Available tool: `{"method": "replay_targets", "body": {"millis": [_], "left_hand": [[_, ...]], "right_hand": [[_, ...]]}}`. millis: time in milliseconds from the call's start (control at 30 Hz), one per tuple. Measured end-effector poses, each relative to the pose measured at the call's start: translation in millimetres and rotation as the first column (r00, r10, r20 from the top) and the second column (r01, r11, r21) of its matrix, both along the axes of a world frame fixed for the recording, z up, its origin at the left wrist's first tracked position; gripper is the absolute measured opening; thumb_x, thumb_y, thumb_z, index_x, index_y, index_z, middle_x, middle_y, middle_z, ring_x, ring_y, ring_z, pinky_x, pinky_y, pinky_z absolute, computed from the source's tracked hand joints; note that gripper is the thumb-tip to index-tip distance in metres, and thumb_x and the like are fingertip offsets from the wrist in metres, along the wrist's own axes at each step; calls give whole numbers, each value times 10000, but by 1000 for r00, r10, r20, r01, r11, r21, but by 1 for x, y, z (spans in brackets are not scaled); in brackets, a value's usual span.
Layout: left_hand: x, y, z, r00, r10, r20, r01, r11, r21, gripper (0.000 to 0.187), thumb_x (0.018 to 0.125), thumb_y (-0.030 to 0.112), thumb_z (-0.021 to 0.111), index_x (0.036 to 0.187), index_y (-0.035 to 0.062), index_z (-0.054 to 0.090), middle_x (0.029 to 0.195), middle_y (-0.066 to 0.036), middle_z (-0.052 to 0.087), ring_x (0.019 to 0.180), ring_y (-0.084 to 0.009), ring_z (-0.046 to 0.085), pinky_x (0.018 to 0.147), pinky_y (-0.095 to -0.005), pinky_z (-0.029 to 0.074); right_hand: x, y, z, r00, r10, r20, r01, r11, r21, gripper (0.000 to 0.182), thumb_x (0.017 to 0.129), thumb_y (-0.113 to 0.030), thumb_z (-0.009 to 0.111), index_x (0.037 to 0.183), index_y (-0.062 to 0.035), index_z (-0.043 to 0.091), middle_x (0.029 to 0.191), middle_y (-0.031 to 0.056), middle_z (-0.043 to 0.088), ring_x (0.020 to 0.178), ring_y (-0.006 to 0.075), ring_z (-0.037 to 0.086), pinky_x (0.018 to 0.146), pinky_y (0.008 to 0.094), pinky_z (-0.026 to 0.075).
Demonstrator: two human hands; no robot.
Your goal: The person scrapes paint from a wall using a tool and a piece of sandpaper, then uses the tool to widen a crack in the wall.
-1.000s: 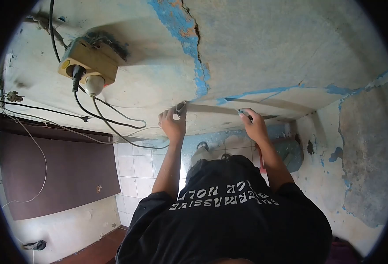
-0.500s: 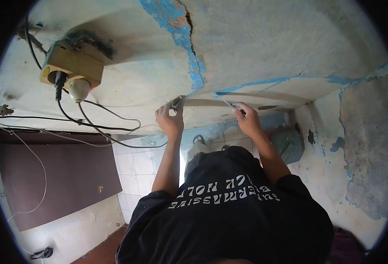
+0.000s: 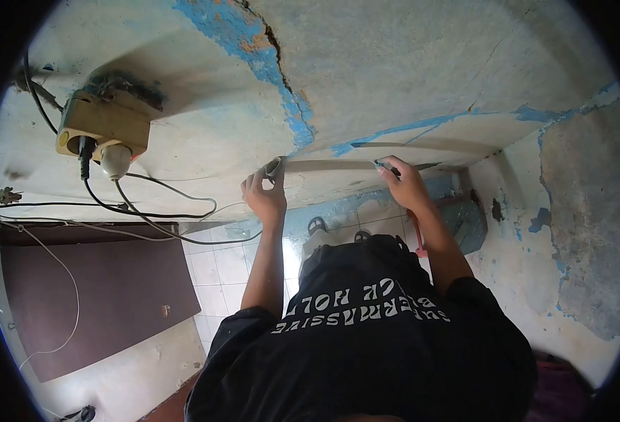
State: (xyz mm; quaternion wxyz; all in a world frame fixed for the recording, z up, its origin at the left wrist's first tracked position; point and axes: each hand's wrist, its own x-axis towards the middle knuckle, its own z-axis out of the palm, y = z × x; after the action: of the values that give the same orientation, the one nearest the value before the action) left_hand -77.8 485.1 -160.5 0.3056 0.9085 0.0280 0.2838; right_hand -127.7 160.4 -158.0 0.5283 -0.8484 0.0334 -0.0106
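Observation:
My left hand (image 3: 264, 197) is raised close to the wall (image 3: 408, 63), its fingers curled round a small grey hollow thing (image 3: 273, 167), round like a cup or a roll. What that is exactly, I cannot make out. To the right, my right hand (image 3: 405, 184) pinches a thin, small tool (image 3: 379, 164) near the wall; its kind is too small to tell. A dark band of shadow runs along the wall between both hands. Above them, a crack (image 3: 275, 46) edged with peeling blue paint (image 3: 299, 119) comes down the wall.
At left a yellowish socket box (image 3: 106, 123) juts from the wall, with a black plug (image 3: 85, 151) and a white plug (image 3: 116, 160). Cables (image 3: 162, 218) hang below it. A brown panel (image 3: 99, 295) stands lower left, a grey-green container (image 3: 468, 225) at right, over a tiled floor (image 3: 215, 271).
My right hand has shifted slightly right and its tool shows less. My left hand keeps its hold, slightly further left in view. The view has shifted a little, showing both feet.

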Motion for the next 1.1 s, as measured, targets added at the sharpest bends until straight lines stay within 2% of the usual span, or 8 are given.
{"method": "replay_targets", "body": {"millis": [167, 300, 400, 633, 700, 867, 967, 1100], "left_hand": [[1, 1, -4, 1000, 28, 10, -28, 1000, 2, 238, 823, 206, 880, 1046, 152, 814, 962, -57, 752, 977, -323, 652, 850, -458, 506], [3, 8, -2, 999, 28, -21, -27, 997, 70, 250, 818, 229, 886, 1037, 135, 811, 990, -65, 752, 999, -332, 650, 862, -463, 504], [2, 5, -6, 1000, -8, -16, 8, 1000, -29, 246, 820, 230, 885, 1032, 129, 812, 981, -63, 749, 1028, -321, 645, 891, -464, 484], [4, 11, -4, 999, -33, -11, 33, 999, 18, 261, 809, 227, 891, 1029, 116, 803, 994, -63, 748, 1036, -310, 643, 902, -467, 473], [4, 13, -14, 1000, -16, -13, 16, 1000, 8, 269, 813, 225, 888, 1035, 105, 795, 1006, -62, 747, 1039, -313, 644, 900, -464, 472], [3, 9, -13, 999, -34, 20, 34, 999, 5, 268, 816, 208, 881, 1043, 97, 792, 996, -66, 745, 1015, -321, 647, 891, -459, 477], [8, 13, -14, 999, -42, 12, 42, 999, 10, 267, 815, 210, 881, 1042, 101, 792, 999, -65, 745, 1015, -319, 648, 893, -459, 476], [5, 14, -8, 998, -61, -6, 62, 996, 57, 321, 778, 183, 897, 1050, 53, 787, 979, -122, 737, 993, -351, 645, 879, -460, 508]], "right_hand": [[16, 32, 13, 992, 121, 30, -119, 989, -83, 306, 1021, -277, 660, 1204, -34, 694, 1032, 251, 727, 957, 456, 689, 853, 447, 547], [3, 10, 12, 999, 40, 30, -41, 999, 26, 305, 1024, -264, 662, 1200, -16, 696, 1032, 251, 729, 949, 458, 690, 836, 435, 546], [13, 31, 5, 997, 71, 43, -70, 997, -25, 300, 1022, -259, 662, 1190, -14, 705, 1022, 245, 742, 969, 440, 708, 844, 431, 549], [5, 29, -4, 993, 3, 122, -1, 1000, -14, 313, 997, -272, 701, 1198, -32, 714, 982, 250, 741, 910, 431, 728, 775, 436, 561], [4, 22, 4, 997, 4, -79, -11, 996, -87, 313, 1001, -273, 696, 1209, -39, 714, 984, 244, 749, 883, 410, 729, 781, 425, 560], [-1, 17, -12, 999, -33, 36, 34, 999, -27, 347, 1005, -293, 697, 1208, -13, 708, 995, 246, 752, 854, 411, 707, 782, 421, 551], [10, 17, -2, 996, 11, -85, -10, 1000, 16, 364, 1006, -302, 698, 1203, 4, 705, 1008, 250, 751, 903, 437, 710, 803, 441, 553], [21, 48, -3, 990, 99, 104, -96, 995, -30, 325, 1004, -266, 702, 1195, -2, 712, 994, 236, 757, 923, 382, 740, 803, 416, 557]]}}
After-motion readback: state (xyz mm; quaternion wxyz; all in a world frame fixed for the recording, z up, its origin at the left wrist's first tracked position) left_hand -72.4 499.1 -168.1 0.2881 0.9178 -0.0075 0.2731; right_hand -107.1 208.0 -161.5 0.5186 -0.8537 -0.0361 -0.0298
